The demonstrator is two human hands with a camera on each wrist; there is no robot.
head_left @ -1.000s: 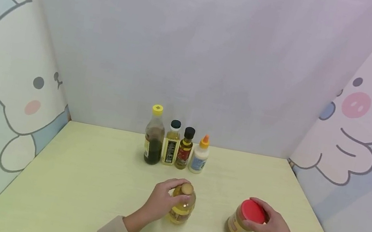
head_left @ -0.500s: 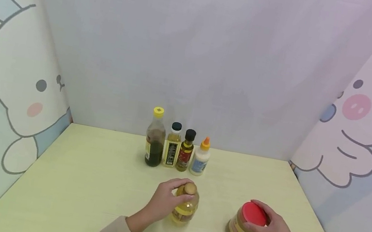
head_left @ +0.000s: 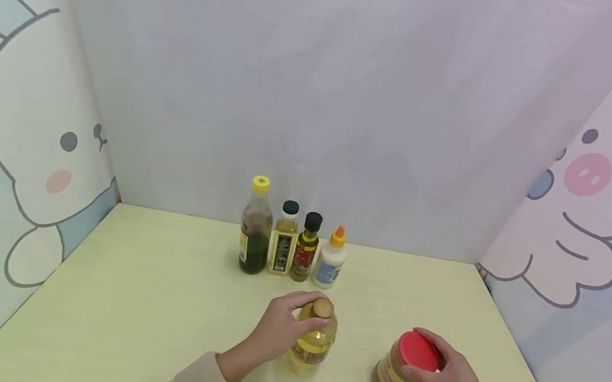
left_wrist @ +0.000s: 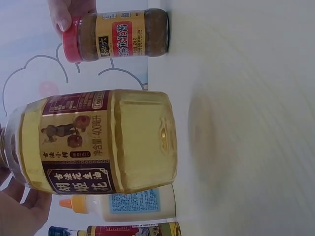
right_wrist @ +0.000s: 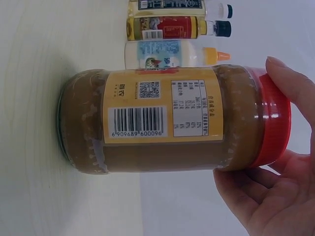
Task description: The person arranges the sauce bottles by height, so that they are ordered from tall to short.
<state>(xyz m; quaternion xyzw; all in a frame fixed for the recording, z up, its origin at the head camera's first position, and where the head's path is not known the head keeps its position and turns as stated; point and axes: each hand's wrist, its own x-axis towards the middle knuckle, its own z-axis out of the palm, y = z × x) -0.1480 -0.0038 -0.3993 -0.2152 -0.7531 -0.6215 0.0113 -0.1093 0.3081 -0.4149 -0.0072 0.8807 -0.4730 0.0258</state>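
Observation:
My left hand (head_left: pixel 279 331) grips a bottle of yellow cooking oil (head_left: pixel 313 342) round its neck, below the tan cap. In the left wrist view the oil bottle (left_wrist: pixel 142 137) hangs a little above the table, with its shadow apart from its base. To the right, my right hand (head_left: pixel 448 373) holds a peanut butter jar (head_left: pixel 393 374) by its red lid (head_left: pixel 419 352). The thumb and fingers lie round the lid in the right wrist view, and the jar (right_wrist: pixel 162 157) is upright, its base at the table.
Behind my hands several bottles stand in a row: a dark sauce bottle (head_left: pixel 254 243) with a yellow cap, a clear oil bottle (head_left: pixel 283 248), a small red-labelled bottle (head_left: pixel 304 255) and a white bottle (head_left: pixel 328 267) with an orange tip. Cartoon-printed walls (head_left: pixel 601 223) edge the pale table (head_left: pixel 155 280).
My left hand has carried the oil bottle to the right, nearer the peanut butter jar. The right hand and the jar stay nearly where they were; the view shifted slightly.

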